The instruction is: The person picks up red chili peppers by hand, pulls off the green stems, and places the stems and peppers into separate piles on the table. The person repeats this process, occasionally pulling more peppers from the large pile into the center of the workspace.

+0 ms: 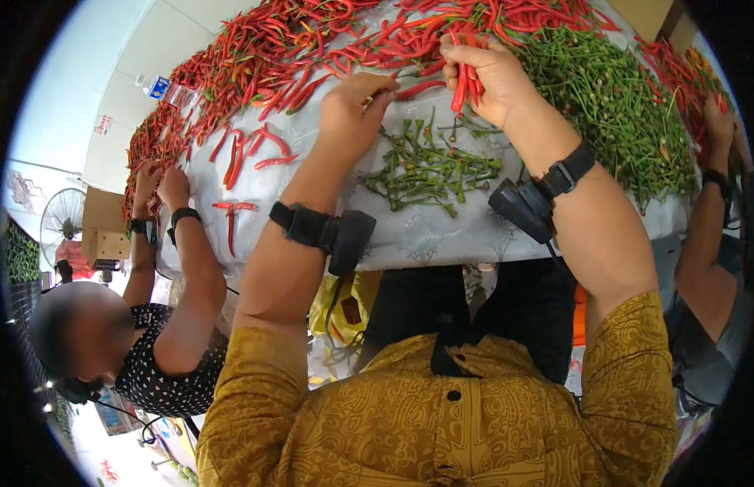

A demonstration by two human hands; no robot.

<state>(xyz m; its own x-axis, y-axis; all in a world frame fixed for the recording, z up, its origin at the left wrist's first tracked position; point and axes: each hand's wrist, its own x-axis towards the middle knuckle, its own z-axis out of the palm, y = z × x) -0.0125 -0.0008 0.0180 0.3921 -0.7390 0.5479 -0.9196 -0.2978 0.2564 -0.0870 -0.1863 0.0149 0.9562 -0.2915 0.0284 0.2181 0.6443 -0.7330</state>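
My left hand (357, 111) is over the table, its thumb and index finger pinched together beside a red chili (420, 89); a stem may be between the fingertips, but it is too small to tell. Several red chilies (461, 89) hang from my right hand (492, 79), whose fingers are closed round them. Between my forearms lies a small heap of green stems (434, 166). Red chilies (353, 36) are spread in a large pile beyond my hands. A big heap of green stems (608, 105) lies to the right of my right hand.
The table (409, 243) has a pale cloth. At left, a co-worker (174, 325) has both hands by the chilies, near loose chilies (235, 154) and a plastic bottle (162, 89). Another person's arm (706, 178) reaches in at right. A fan (63, 213) and cardboard box (103, 223) stand at far left.
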